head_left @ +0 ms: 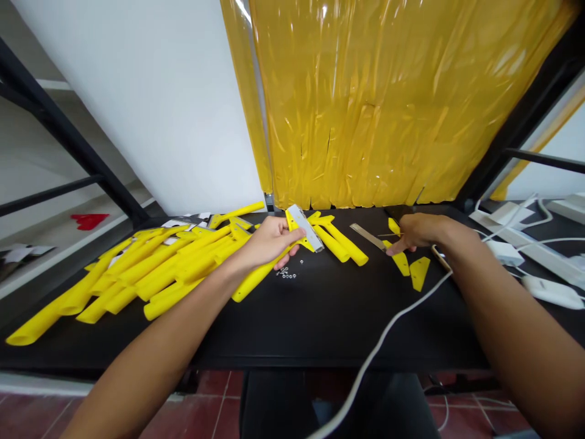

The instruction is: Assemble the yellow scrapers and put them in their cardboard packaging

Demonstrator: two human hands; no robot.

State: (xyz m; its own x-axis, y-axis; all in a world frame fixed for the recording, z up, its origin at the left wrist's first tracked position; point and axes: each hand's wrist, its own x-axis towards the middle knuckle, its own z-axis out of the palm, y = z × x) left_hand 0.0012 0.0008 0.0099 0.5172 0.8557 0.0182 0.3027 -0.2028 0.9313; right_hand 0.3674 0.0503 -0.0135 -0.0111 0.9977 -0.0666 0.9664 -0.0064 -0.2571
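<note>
My left hand (274,241) is closed around a yellow scraper handle (260,274), its thumb pressing a flat grey metal plate (304,227) against the wide yellow head. The tube-like grip of this handle slants down to the left. Over on the right, my right hand (418,231) reaches down with its index finger stretched out. That fingertip touches a small yellow plate (401,263) on the table; the thumb is hidden. Beside it lies another small yellow plate (419,273). A flat metal strip (367,235) lies just left of the fingertip.
Many yellow handles (155,274) are heaped on the left of the black table (329,323). Small nuts (287,275) lie below my left hand. Two more handles (340,241) rest behind. A white cable (388,329) crosses in front; power strips (539,238) stand right.
</note>
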